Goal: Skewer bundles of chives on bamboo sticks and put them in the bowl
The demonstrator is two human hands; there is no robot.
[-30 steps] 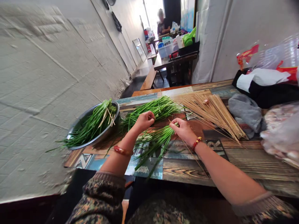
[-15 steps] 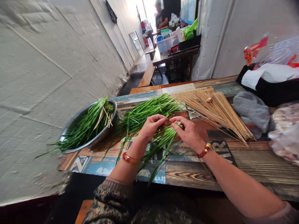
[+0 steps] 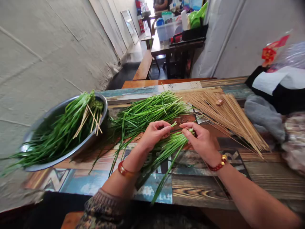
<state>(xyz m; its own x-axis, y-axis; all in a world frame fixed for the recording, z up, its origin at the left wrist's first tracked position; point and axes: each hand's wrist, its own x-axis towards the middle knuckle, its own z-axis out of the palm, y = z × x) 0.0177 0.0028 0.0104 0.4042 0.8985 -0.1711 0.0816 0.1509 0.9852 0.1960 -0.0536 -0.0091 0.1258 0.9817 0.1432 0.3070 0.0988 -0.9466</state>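
Observation:
My left hand (image 3: 156,135) pinches a few green chives, their pale cut ends poking out past the thumb and forefinger. Just to its right, my right hand (image 3: 202,141) is closed round a thin bamboo skewer (image 3: 216,180), which runs back under the wrist; its tip is hard to make out. A bunch of chives (image 3: 170,148) hangs below the right fingers, leaves trailing toward the table's near edge. Whether the skewer passes through all of them is hidden by the fingers. Behind the hands lies a heap of loose chives (image 3: 150,109).
At the left, a metal basin (image 3: 105,106) holds chives on skewers (image 3: 87,119). Many bamboo skewers (image 3: 234,117) lie spread on the patterned table (image 3: 202,187), right of the heap. Grey plastic bag (image 3: 264,116) and black bag (image 3: 283,98) stand far right. A person's arm shows beyond.
My hands have drawn slightly apart, and the chive ends in my left fingers now show more clearly. The view has tilted down and come nearer to the table.

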